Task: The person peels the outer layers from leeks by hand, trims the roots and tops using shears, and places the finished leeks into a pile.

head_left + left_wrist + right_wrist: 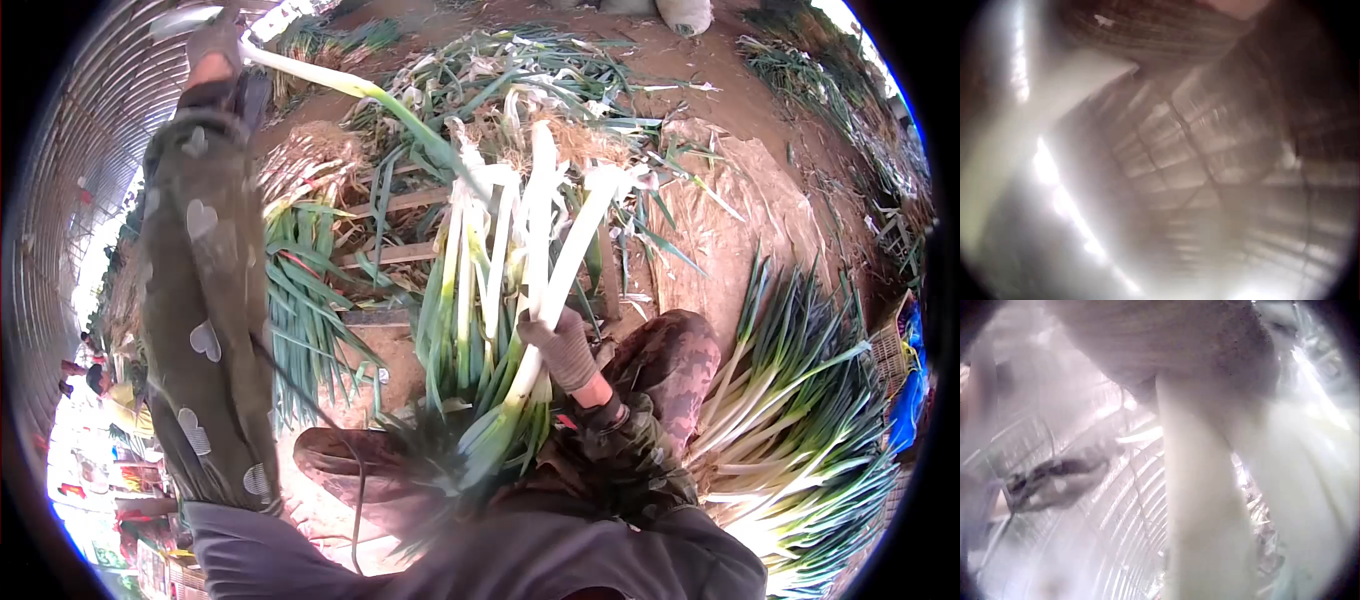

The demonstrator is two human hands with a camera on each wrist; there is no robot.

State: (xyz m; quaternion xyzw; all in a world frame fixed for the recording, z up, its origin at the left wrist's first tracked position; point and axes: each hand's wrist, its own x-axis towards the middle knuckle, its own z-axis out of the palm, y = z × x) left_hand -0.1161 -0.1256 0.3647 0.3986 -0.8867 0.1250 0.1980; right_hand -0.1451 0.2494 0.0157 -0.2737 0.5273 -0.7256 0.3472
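Note:
My left hand (214, 50), in a glove, is stretched far out at the upper left and grips a leek (315, 73). That leek's green top trails down toward the middle. In the left wrist view the pale leek stem (1029, 115) runs up to the glove (1160, 34), blurred. My gloved right hand (562, 345) grips thick white leeks (575, 255) near my lap, their root ends pointing away and green leaves toward me. Two broad white stems (1204, 487) come out beneath the right glove (1191, 344) in its wrist view. Beside them leans a bunch of thinner leeks (465, 270).
A large leek pile (800, 430) lies at my right. Another bundle (310, 270) is on the left, by wooden slats (395, 253). Trimmed leaves (480, 75) are heaped in front, next to a brown sheet (740, 200). A cable (325, 415) hangs before me.

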